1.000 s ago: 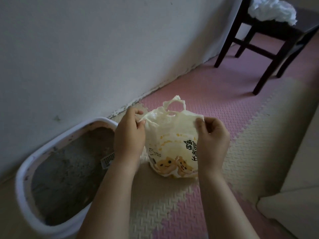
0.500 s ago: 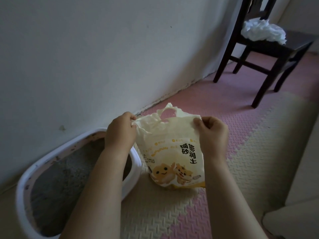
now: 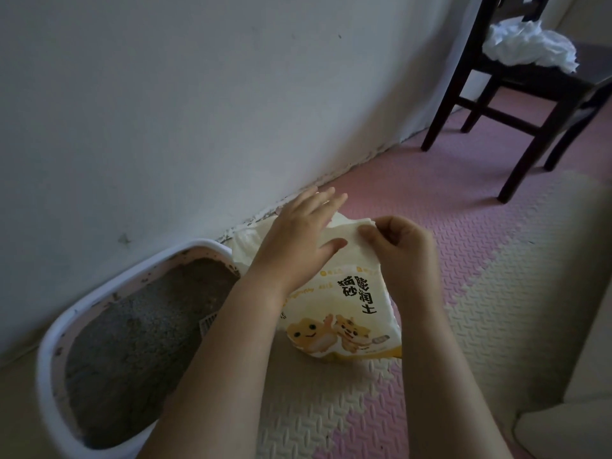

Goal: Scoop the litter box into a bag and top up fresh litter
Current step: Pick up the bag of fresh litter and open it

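Now right hand (image 3: 402, 248) pinches litter bag (image 3: 347, 313); left hand (image 3: 298, 241) flat.

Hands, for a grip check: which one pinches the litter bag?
The right hand pinches the litter bag at its top; the left hand has straight fingers.

We note 1 dark wooden chair (image 3: 543, 82) at upper right, 1 crumpled white cloth (image 3: 530, 44) on its seat, pink-and-cream foam floor tiles (image 3: 480, 276) beneath, and a white wall (image 3: 165, 111) alongside.
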`<state>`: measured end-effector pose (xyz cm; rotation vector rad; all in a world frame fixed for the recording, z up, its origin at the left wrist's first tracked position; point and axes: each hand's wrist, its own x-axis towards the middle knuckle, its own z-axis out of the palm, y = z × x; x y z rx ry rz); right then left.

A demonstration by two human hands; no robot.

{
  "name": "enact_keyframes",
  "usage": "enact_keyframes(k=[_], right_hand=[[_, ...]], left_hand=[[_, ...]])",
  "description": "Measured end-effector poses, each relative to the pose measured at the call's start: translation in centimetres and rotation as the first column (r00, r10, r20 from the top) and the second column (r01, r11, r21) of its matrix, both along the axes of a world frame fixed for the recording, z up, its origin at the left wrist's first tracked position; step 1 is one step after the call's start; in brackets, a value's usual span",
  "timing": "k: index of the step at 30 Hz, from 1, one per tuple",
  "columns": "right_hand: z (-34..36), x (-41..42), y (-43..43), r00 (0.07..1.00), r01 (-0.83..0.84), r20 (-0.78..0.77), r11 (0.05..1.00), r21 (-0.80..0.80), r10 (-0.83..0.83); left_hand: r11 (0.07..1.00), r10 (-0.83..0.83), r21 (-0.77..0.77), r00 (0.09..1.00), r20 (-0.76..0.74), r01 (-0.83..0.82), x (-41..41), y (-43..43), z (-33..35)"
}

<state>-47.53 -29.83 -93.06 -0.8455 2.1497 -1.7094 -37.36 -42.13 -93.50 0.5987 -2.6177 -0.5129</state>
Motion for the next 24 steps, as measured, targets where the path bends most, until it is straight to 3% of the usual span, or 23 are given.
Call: enact_keyframes(k=[7, 15, 20, 24], right_hand=[[-0.2, -0.1, -0.4, 1.000, -0.008, -0.003, 1.000, 0.008, 0.008], [-1.4, 0.2, -1.4, 0.998, -0.046, -0.044, 0.998, 0.049, 0.048], [-3.2, 0.5, -1.8, 0.993, -0.110, -0.023, 0.968, 0.228, 0.118], [-4.3, 1.3, -2.5, 0.976, -0.117, -0.129, 0.919, 0.376, 0.177]], left_hand=[[0.998, -0.022, 0.058, 0.992, -0.121, 0.030, -0.7, -1.0, -0.6], [0.986, 0.112, 0.139, 0.981, -0.158, -0.090, 0.9, -2.0, -1.0], [0.960, 0.209, 0.220, 0.967, -0.149, -0.173, 2.9, -3.1, -0.9], [0.929, 0.326, 0.234, 0.932, -0.156, -0.285, 4.3, -3.7, -0.8]])
